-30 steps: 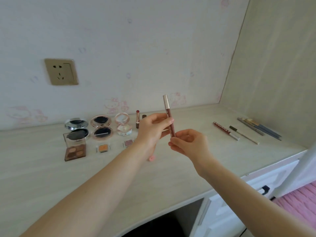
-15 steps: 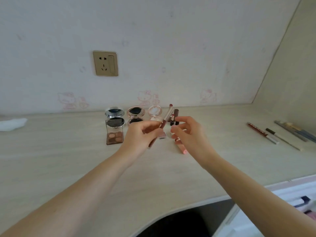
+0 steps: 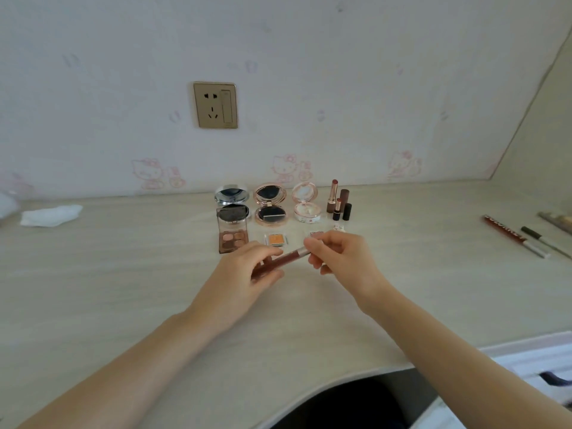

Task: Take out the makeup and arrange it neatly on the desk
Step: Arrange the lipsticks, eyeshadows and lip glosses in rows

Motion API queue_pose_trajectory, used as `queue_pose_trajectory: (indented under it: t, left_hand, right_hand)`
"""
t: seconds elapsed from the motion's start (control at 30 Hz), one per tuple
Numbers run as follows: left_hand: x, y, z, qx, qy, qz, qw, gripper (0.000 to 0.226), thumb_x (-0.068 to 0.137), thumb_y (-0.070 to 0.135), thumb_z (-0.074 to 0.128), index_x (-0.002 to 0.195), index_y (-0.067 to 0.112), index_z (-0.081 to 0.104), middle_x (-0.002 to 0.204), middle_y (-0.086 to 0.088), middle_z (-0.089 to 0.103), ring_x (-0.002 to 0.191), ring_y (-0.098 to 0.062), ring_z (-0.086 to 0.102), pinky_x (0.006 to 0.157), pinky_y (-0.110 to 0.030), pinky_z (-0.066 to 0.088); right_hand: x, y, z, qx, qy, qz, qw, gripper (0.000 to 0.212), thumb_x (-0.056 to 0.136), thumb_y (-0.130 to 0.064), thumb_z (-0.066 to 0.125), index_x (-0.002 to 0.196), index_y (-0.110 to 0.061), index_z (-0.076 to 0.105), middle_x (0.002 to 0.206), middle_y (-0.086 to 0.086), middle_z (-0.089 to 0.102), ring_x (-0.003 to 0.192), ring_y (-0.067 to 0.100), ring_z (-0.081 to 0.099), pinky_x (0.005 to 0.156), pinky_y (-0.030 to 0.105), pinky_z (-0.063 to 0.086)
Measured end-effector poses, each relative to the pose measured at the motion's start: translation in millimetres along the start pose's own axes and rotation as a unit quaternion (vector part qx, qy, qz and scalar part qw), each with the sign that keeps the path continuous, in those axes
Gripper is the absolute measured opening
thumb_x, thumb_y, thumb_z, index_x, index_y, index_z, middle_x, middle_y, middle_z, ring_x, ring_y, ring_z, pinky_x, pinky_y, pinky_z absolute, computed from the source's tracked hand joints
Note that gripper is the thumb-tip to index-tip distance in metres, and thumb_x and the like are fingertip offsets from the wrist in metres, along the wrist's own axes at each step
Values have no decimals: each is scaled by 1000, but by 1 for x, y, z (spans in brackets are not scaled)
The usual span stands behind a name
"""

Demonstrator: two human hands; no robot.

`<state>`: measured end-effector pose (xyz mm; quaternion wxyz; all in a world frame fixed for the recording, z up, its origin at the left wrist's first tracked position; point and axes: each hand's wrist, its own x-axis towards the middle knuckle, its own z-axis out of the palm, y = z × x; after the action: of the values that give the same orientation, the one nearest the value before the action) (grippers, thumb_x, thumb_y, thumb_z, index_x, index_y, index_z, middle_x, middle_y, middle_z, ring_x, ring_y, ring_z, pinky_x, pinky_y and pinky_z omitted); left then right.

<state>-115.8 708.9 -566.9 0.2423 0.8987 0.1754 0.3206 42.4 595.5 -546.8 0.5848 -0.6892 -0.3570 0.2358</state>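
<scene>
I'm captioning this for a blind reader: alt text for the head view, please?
Two hands, left hand and right hand, hold a brown lip pencil above a pale desk. Behind it stand open compacts, an eyeshadow palette and lipsticks.

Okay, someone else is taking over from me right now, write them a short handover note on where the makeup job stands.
Hands: left hand and right hand both grip one brown lip pencil, held low over the desk, just in front of the laid-out makeup.
Done: three open round compacts in a row by the wall, lipsticks upright to their right, an eyeshadow palette and small pans in front.
Off to the right: more pencils lie apart from the group.
Left: set this pencil down in line; probably line up those right-hand pencils too.
</scene>
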Motion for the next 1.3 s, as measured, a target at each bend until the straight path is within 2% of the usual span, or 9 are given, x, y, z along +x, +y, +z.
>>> queue_pose_trajectory:
  t: [0.13,0.27,0.37,0.57,0.8,0.93,1.07,1.17,1.3]
  left_hand:
    - [-3,-7,4,42,40,24,998,20,80,18,76,95,22,63,89,16,60,79,0,57,71,-17,47]
    - [-4,-11,-1,106,82,51,990,15,83,22,72,97,21,66,89,12,62,80,-9,59,67,-31,51]
    - [-8,-13,-3,119,83,76,987,18,89,35,59,98,21,66,85,9,62,78,-10,58,64,-29,48]
    - [-9,-17,-4,63,67,66,994,27,89,39,53,102,21,67,88,8,64,80,-7,58,72,-22,45]
    - [-7,-11,-8,-71,14,-10,997,5,87,20,68,89,21,72,70,20,64,65,-1,56,62,-9,39]
    - [-6,-10,-11,-112,-21,-34,993,21,91,18,61,73,24,70,57,17,56,54,-5,46,52,-11,31]
    - [-6,-11,-10,-107,7,-29,994,14,88,15,66,85,28,70,72,18,65,67,2,57,63,-7,38]
    - [-6,-17,-8,-80,55,1,995,14,83,21,71,94,29,71,85,11,67,82,-6,62,76,-16,46]
    - [-5,-18,-10,-49,84,29,995,15,80,17,72,94,21,72,87,10,67,81,-9,61,78,-21,46]
  right_hand:
    - [-1,10,6,7,34,9,999,21,87,-31,67,80,-12,71,58,-6,64,53,2,53,56,15,42]
    - [-4,14,3,-21,23,-35,999,16,84,-34,68,75,-21,72,62,-4,69,63,4,58,70,33,47]
    - [-8,15,4,-44,14,-67,997,10,84,-30,68,77,-24,71,65,-3,70,63,8,57,65,37,46]
    - [-11,14,6,-12,-7,-102,995,11,90,-14,63,83,-17,71,67,1,70,56,7,58,55,16,44]
    - [-16,16,4,-57,12,-167,984,19,91,-20,60,84,-35,70,71,-5,69,63,2,60,63,15,48]
    - [-15,15,4,-45,7,-178,983,20,89,-15,62,86,-33,70,76,-8,68,69,5,61,67,18,50]
    - [-15,17,6,-33,-32,-183,982,27,87,-1,64,101,-24,64,93,-15,65,89,8,63,77,27,52]
    - [-16,19,4,-19,-44,-140,989,31,85,-19,70,113,-28,60,101,-10,67,102,10,63,81,31,54]
    - [-15,13,5,-42,-20,-98,994,22,93,-32,54,87,-17,71,77,-4,72,76,5,65,73,31,53]
